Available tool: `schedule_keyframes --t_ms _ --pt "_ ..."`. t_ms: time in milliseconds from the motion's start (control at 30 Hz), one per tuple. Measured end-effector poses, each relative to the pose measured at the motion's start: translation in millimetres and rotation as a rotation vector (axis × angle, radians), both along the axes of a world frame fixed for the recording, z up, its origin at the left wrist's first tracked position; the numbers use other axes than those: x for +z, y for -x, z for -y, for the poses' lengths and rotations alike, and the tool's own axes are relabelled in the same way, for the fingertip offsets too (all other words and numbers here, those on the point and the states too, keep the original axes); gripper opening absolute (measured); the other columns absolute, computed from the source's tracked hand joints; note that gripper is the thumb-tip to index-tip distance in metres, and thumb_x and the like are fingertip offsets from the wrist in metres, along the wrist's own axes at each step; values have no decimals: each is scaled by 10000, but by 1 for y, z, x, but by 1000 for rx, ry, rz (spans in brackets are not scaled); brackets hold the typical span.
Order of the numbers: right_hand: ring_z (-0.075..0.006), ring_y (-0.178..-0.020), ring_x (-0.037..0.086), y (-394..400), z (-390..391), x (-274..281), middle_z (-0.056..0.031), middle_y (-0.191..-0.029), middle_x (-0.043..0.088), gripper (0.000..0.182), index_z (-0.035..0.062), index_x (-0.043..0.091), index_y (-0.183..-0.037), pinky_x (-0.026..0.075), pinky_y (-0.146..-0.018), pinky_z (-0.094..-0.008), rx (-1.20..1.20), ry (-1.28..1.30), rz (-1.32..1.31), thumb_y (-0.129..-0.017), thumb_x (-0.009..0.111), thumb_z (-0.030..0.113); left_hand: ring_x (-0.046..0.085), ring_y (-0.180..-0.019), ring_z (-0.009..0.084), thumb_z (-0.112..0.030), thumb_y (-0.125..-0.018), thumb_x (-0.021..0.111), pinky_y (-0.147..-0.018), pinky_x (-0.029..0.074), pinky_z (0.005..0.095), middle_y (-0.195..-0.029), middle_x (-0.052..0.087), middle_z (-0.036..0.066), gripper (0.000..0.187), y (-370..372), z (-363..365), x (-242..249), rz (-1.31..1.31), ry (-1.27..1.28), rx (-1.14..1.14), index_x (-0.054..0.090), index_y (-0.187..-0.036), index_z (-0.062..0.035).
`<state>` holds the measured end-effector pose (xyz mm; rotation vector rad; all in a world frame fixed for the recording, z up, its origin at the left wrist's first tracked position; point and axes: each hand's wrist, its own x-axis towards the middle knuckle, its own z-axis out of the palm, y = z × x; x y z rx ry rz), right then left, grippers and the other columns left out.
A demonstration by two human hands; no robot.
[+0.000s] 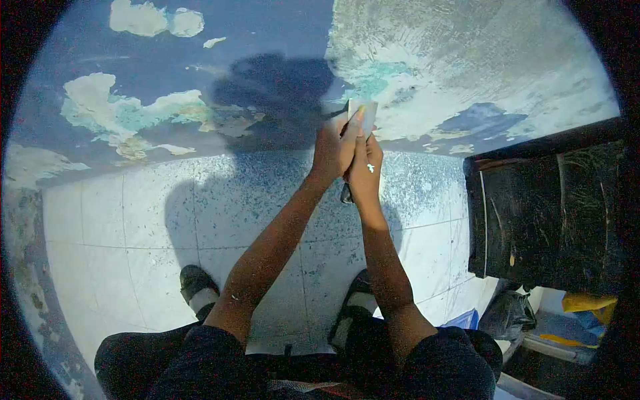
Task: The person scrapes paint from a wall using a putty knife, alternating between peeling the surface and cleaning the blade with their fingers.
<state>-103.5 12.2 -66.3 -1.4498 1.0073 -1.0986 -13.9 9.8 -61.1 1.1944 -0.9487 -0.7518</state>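
A scraper with a wide pale blade [363, 115] is pressed near the lower part of a wall [167, 67] with peeling blue paint. The end of its dark handle [346, 194] shows below my hands. Both hands are closed around the tool, close together. My left hand [328, 152] is on the left side, with fingers reaching onto the blade. My right hand [365, 163] wraps it from the right, a white paint flake on its back. Right of the blade the wall is mostly bare, greyish white with turquoise traces.
Paint flakes lie scattered over the white tiled floor [267, 193]. A dark wooden piece of furniture [553, 213] stands at the right. Below it are a black plastic bag [507, 315] and yellow and blue items. My feet are on the floor below.
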Motion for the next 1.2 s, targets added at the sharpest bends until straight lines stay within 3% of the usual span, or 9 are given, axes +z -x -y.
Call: schedule_keyframes --t_ms 233,467,567,667,767,867,933,1067,1200 --pt "-189 -692 588 -7 -1 26 -146 -746 629 381 -60 607 -1066 466 -659 -351 -33 82 -147 -1043 442 284 655 -692 164 -334 -1027 459 -668 503 318 -807 721 129 456 -4 -9 32 -8 50 -16 724 -951 29" --pt "-270 -694 602 -8 2 25 -215 -765 631 404 -58 600 -1055 472 -675 -395 -24 157 -115 -1048 433 310 649 -781 166 -390 -1039 443 -769 505 318 -879 726 138 489 -9 -13 41 -35 -35 -83 702 -997 22" --pt "-273 -700 605 -10 6 34 -217 -775 635 404 -42 602 -1056 473 -681 -401 -35 295 -153 -1047 432 325 658 -710 140 -322 -1025 484 -665 509 305 -846 735 121 432 -11 -5 40 9 131 -36 697 -983 52" --pt "-265 -715 614 -21 8 65 -204 -778 635 422 -36 603 -1066 477 -690 -399 -30 285 -164 -1045 430 349 655 -713 137 -309 -1022 493 -657 511 299 -851 738 126 421 -17 -1 64 -109 138 -16 686 -964 61" --pt "-241 -728 617 -40 0 107 -188 -773 629 451 -40 600 -1069 480 -690 -379 -35 293 -76 -1044 425 374 652 -712 133 -302 -1023 495 -652 514 297 -838 733 122 413 -33 -9 105 38 348 10 674 -972 66" --pt "-176 -753 595 -38 5 105 -153 -785 633 399 -35 608 -1102 474 -683 -335 -1 302 -59 -1046 447 325 656 -753 128 -297 -1032 484 -687 519 294 -863 729 120 409 -37 -17 116 23 281 6 663 -1004 69" --pt "-109 -749 549 -30 6 86 -75 -793 630 342 -35 614 -1144 449 -655 -286 36 225 10 -1041 480 263 645 -757 122 -294 -1034 485 -687 512 295 -859 719 117 402 -33 -13 98 -35 251 -54 657 -1004 68" --pt "-69 -700 478 -4 3 37 -15 -768 581 353 -57 597 -1180 399 -608 -243 21 59 -5 -1037 486 246 586 -727 101 -292 -1037 490 -659 481 310 -806 673 94 392 -16 -2 36 -126 120 -156 640 -984 66" --pt "-73 -738 510 0 -2 19 -40 -836 619 347 -64 581 -1185 422 -637 -245 -11 3 49 -1032 479 230 577 -675 105 -320 -1022 516 -622 473 320 -748 658 95 414 -8 0 13 -106 35 -186 651 -949 65"
